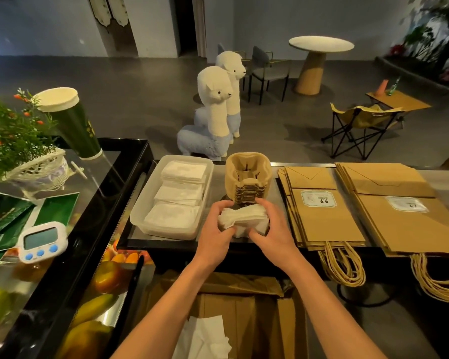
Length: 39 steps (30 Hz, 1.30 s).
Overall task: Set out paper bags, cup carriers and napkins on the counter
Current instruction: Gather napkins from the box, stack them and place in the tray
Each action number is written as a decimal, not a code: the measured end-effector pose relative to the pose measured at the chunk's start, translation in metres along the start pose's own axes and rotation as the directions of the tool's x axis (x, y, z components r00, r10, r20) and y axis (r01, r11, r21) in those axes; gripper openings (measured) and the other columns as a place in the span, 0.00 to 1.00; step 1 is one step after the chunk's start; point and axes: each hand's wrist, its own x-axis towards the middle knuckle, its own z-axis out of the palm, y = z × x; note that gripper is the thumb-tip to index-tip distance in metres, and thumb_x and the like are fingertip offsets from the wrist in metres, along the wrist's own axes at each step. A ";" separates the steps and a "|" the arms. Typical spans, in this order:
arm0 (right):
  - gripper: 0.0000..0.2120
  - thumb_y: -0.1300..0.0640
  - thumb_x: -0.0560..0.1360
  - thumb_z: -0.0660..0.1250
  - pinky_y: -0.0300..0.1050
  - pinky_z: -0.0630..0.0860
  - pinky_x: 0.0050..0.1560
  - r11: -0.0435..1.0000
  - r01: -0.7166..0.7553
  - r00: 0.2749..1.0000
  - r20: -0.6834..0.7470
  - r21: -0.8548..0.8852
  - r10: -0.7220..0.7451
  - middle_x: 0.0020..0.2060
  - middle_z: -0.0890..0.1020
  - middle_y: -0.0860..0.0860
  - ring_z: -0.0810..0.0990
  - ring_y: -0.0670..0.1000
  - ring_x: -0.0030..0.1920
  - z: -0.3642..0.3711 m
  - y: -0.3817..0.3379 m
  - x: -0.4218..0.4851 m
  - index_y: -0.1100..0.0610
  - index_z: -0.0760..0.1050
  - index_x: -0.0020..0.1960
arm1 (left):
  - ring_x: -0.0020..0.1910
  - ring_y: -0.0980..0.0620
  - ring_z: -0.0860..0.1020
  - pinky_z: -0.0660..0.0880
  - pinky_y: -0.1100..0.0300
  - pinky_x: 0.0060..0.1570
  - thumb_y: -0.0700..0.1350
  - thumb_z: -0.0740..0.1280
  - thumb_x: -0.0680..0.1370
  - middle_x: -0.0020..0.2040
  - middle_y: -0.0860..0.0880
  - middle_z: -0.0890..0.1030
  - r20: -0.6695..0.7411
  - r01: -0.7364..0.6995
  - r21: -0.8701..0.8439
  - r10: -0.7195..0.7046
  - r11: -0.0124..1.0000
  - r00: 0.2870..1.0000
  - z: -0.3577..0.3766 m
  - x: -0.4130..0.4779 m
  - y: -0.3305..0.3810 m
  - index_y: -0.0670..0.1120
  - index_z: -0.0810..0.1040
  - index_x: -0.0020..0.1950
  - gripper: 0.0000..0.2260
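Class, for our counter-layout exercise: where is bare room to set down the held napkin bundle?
A bare steel strip lies between the napkin tray and the cup carrier stack. Rightward, two paper bag stacks crowd the counter.

I see a dim room on my feed: a grey floor [109,99] runs back to a pale wall [42,24], with a dark doorway [187,24] at far centre. Two plush alpacas [214,112] stand mid-floor. Behind them, to the right, a grey chair [260,56] sits near a round table [321,44] on a tan cone base. Nearer right, a folding camp chair [360,117] stands just beside a low wooden table [399,101]. Plants [436,37] line the far right wall.
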 end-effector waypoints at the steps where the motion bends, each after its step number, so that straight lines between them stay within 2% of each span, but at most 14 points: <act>1: 0.31 0.59 0.73 0.76 0.43 0.71 0.67 1.000 0.009 1.000 -0.003 -0.009 -0.009 0.63 0.69 0.42 0.69 0.43 0.66 -0.001 0.000 0.001 0.44 0.66 0.70 | 0.56 0.64 0.77 0.77 0.66 0.54 0.29 0.67 0.77 0.59 0.60 0.76 -0.007 -0.004 -0.015 0.004 1.000 1.000 0.000 -0.001 0.001 0.54 0.72 0.65 0.24; 5: 0.28 0.63 0.71 0.77 0.35 0.76 0.57 0.996 -0.034 0.999 0.011 0.085 0.033 0.62 0.73 0.41 0.74 0.43 0.64 -0.009 -0.007 0.000 0.43 0.66 0.61 | 0.55 0.53 0.80 0.79 0.52 0.55 0.30 0.68 0.76 0.52 0.55 0.81 -0.028 -0.027 -0.066 0.025 0.997 0.999 -0.002 0.001 0.002 0.49 0.77 0.57 0.16; 8: 0.34 0.64 0.72 0.76 0.26 0.73 0.50 0.993 -0.039 0.999 0.042 0.111 0.035 0.56 0.74 0.39 0.76 0.39 0.57 -0.014 -0.010 -0.003 0.42 0.64 0.69 | 0.54 0.38 0.79 0.78 0.39 0.53 0.36 0.67 0.74 0.50 0.45 0.80 -0.022 -0.029 -0.113 0.027 0.993 0.999 -0.003 0.000 0.002 0.47 0.78 0.51 0.09; 10: 0.31 0.64 0.71 0.76 0.26 0.70 0.51 0.999 0.008 0.999 0.042 0.044 -0.009 0.54 0.74 0.38 0.76 0.39 0.56 -0.014 -0.009 -0.003 0.43 0.69 0.67 | 0.54 0.35 0.78 0.78 0.38 0.52 0.38 0.66 0.72 0.49 0.42 0.80 -0.018 -0.025 -0.123 0.023 0.992 1.000 -0.002 0.000 0.003 0.45 0.78 0.49 0.07; 12: 0.22 0.63 0.69 0.76 0.30 0.68 0.55 0.995 0.085 0.996 0.022 -0.047 -0.084 0.54 0.73 0.38 0.73 0.42 0.59 -0.012 -0.008 -0.002 0.42 0.74 0.54 | 0.55 0.36 0.78 0.79 0.41 0.51 0.37 0.66 0.72 0.49 0.42 0.80 -0.018 -0.028 -0.142 0.026 0.989 1.000 0.000 -0.001 0.006 0.42 0.78 0.48 0.07; 14: 0.21 0.63 0.69 0.76 0.35 0.70 0.55 0.996 0.077 0.997 0.011 -0.039 -0.077 0.56 0.75 0.40 0.73 0.41 0.59 -0.012 -0.007 -0.001 0.43 0.72 0.49 | 0.55 0.36 0.79 0.80 0.38 0.51 0.37 0.66 0.72 0.50 0.42 0.81 -0.014 -0.022 -0.165 0.019 0.986 1.000 0.000 0.001 0.007 0.40 0.78 0.49 0.07; 17: 0.24 0.63 0.73 0.75 0.33 0.76 0.48 0.996 0.017 0.999 0.028 0.083 -0.019 0.56 0.77 0.42 0.77 0.38 0.54 -0.013 -0.013 -0.002 0.43 0.70 0.60 | 0.56 0.37 0.80 0.80 0.36 0.52 0.38 0.66 0.72 0.53 0.43 0.81 -0.023 0.003 -0.159 -0.007 0.987 1.000 -0.001 0.002 0.009 0.45 0.78 0.52 0.10; 20: 0.23 0.59 0.75 0.74 0.32 0.75 0.53 0.999 0.012 1.000 0.022 0.041 -0.013 0.57 0.76 0.40 0.76 0.39 0.58 -0.012 -0.009 -0.001 0.43 0.70 0.64 | 0.58 0.48 0.80 0.81 0.48 0.57 0.34 0.69 0.74 0.56 0.48 0.80 0.005 0.036 -0.110 -0.036 0.993 0.999 -0.002 0.002 0.007 0.49 0.75 0.60 0.17; 24: 0.18 0.56 0.77 0.71 0.46 0.78 0.56 0.997 -0.058 0.997 0.047 -0.053 0.060 0.55 0.77 0.43 0.76 0.45 0.56 -0.003 0.000 -0.004 0.43 0.69 0.61 | 0.59 0.57 0.77 0.78 0.62 0.58 0.29 0.65 0.77 0.60 0.54 0.77 0.038 0.081 -0.011 -0.081 0.997 0.996 0.001 0.000 0.007 0.53 0.71 0.64 0.24; 26: 0.17 0.57 0.78 0.70 0.50 0.78 0.56 0.998 -0.045 0.999 0.021 -0.047 0.046 0.55 0.77 0.44 0.76 0.46 0.56 0.000 -0.003 -0.004 0.44 0.68 0.62 | 0.59 0.58 0.77 0.78 0.59 0.60 0.30 0.64 0.78 0.59 0.56 0.77 0.022 0.081 -0.005 -0.081 0.997 0.996 0.004 0.001 0.009 0.56 0.70 0.63 0.22; 28: 0.19 0.59 0.78 0.69 0.47 0.78 0.56 0.999 -0.038 0.999 0.001 -0.006 0.038 0.56 0.77 0.45 0.77 0.46 0.57 -0.001 -0.010 -0.003 0.45 0.67 0.63 | 0.60 0.58 0.77 0.78 0.58 0.60 0.33 0.63 0.80 0.59 0.57 0.77 0.007 0.068 -0.016 -0.068 0.998 0.998 0.007 -0.001 0.013 0.57 0.70 0.63 0.21; 33: 0.22 0.64 0.79 0.68 0.29 0.73 0.48 0.994 -0.005 0.998 -0.060 0.108 0.011 0.57 0.77 0.45 0.76 0.39 0.54 -0.012 -0.040 -0.005 0.46 0.66 0.67 | 0.58 0.65 0.75 0.75 0.68 0.55 0.36 0.64 0.81 0.58 0.58 0.75 -0.072 -0.107 -0.003 0.107 0.994 0.992 0.005 -0.008 0.033 0.55 0.68 0.67 0.19; 36: 0.23 0.61 0.79 0.68 0.29 0.75 0.44 0.985 0.042 0.997 -0.073 0.167 -0.030 0.56 0.75 0.44 0.76 0.35 0.50 -0.013 -0.064 -0.005 0.44 0.65 0.68 | 0.58 0.62 0.76 0.79 0.61 0.56 0.38 0.66 0.81 0.58 0.61 0.75 -0.133 -0.153 -0.011 0.150 0.988 0.980 -0.009 -0.005 0.045 0.57 0.68 0.67 0.19; 39: 0.25 0.58 0.79 0.69 0.32 0.78 0.42 0.987 0.037 0.999 -0.041 0.156 -0.031 0.56 0.71 0.40 0.76 0.39 0.52 -0.003 -0.084 0.003 0.44 0.62 0.71 | 0.56 0.65 0.76 0.81 0.61 0.51 0.39 0.67 0.81 0.56 0.64 0.74 -0.204 -0.162 -0.008 0.157 0.987 0.966 -0.031 0.001 0.051 0.56 0.67 0.68 0.20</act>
